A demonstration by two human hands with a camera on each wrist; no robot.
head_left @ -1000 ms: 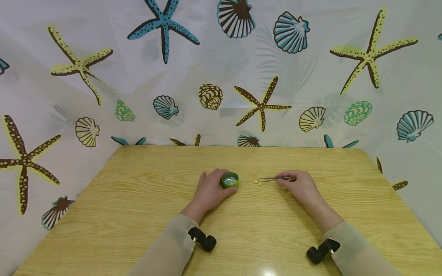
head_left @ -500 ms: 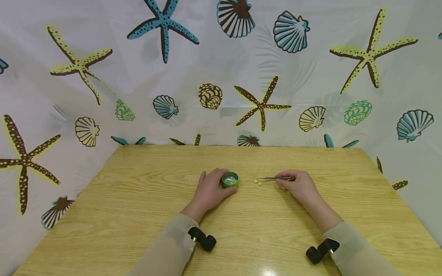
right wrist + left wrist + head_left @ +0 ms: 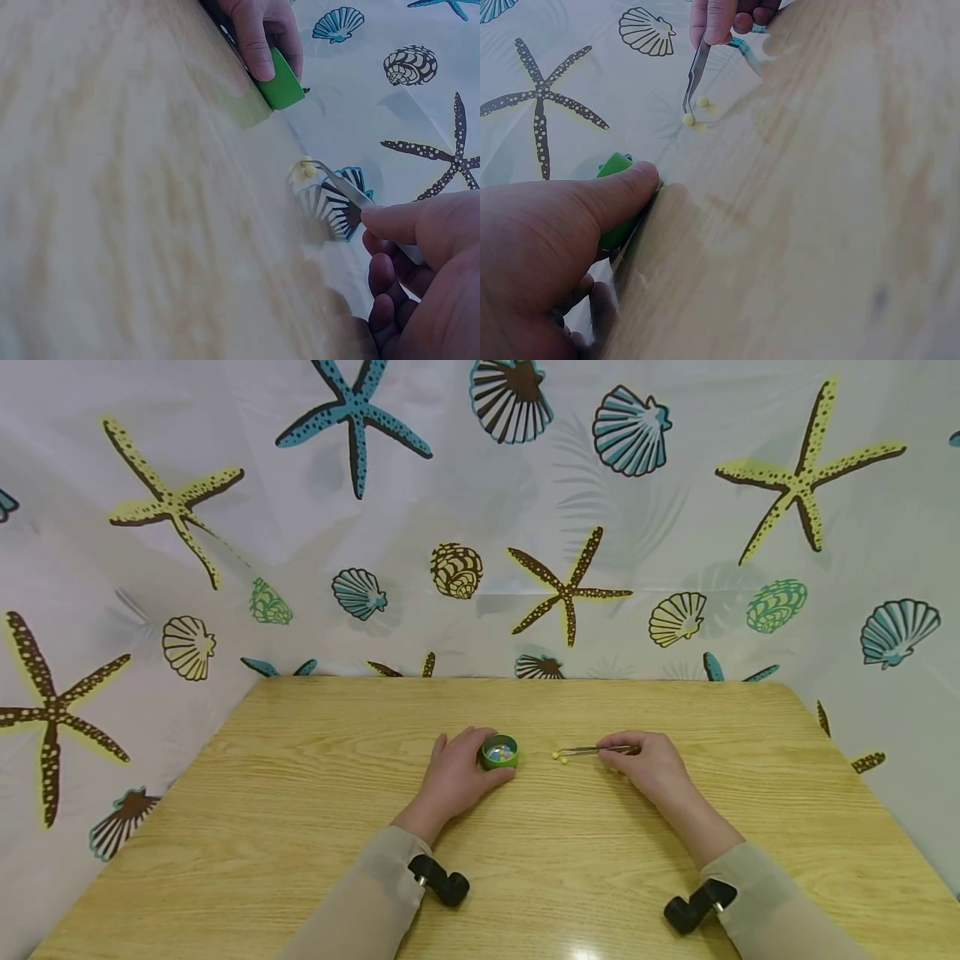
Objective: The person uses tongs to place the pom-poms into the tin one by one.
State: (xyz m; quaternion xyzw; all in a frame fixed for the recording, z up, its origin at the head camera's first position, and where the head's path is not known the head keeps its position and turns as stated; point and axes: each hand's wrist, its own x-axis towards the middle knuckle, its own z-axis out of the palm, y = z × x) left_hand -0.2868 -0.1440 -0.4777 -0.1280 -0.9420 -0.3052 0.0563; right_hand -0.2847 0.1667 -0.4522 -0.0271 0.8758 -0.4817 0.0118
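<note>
A small round green container (image 3: pixel 499 765) stands on the table with several small coloured pieces inside, pink and blue among them. My left hand (image 3: pixel 453 777) grips it from the left, thumb along its near side; the green wall (image 3: pixel 615 166) shows beside the thumb in the left wrist view. Two small yellow balls lie close together on the wood to the container's right, one ball (image 3: pixel 688 120) right at the tips of the tweezers and the other ball (image 3: pixel 703 101) just beside it. Thin metal tweezers (image 3: pixel 349 189) are pinched in my right hand (image 3: pixel 652 764), pointing left.
The wooden table (image 3: pixel 300 860) reaches back to a white cloth (image 3: pixel 420 527) printed with starfish and shells, which also hangs along both sides. Black camera mounts, the left mount (image 3: pixel 442 881) and the right mount (image 3: pixel 701 906), sit on the sleeves.
</note>
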